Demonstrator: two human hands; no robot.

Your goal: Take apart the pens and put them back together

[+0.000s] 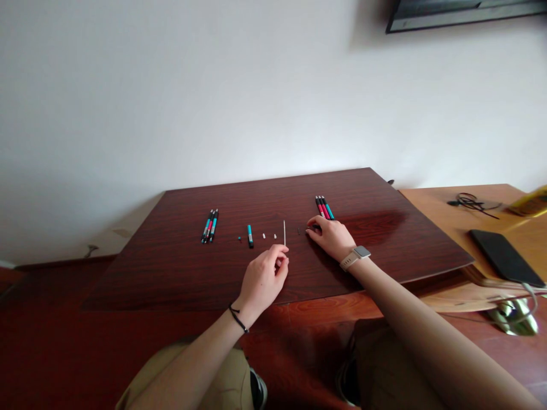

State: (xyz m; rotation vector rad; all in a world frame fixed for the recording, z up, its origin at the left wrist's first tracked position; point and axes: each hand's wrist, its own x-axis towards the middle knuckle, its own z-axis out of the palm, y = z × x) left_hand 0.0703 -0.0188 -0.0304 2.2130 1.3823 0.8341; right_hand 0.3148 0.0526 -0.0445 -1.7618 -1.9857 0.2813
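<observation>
Pen parts lie in a row on the dark wooden table (pixel 183 285): a teal barrel (pixel 250 236), two small white pieces (pixel 264 236), a thin white refill (pixel 284 230) and a small dark spring-like piece (pixel 298 231). My left hand (pixel 265 276) is at the refill's lower end, its fingers curled together; whether it grips the refill is unclear. My right hand (pixel 331 234) rests on the table right of the dark piece, thumb and index finger pinched on something small and dark that I cannot make out.
Several pens (pixel 209 226) lie together at the left, and several more (pixel 324 208) lie just beyond my right hand. On the lighter table (pixel 453 208) at the right are a black phone (pixel 505 257) and a coiled cable (pixel 472 203).
</observation>
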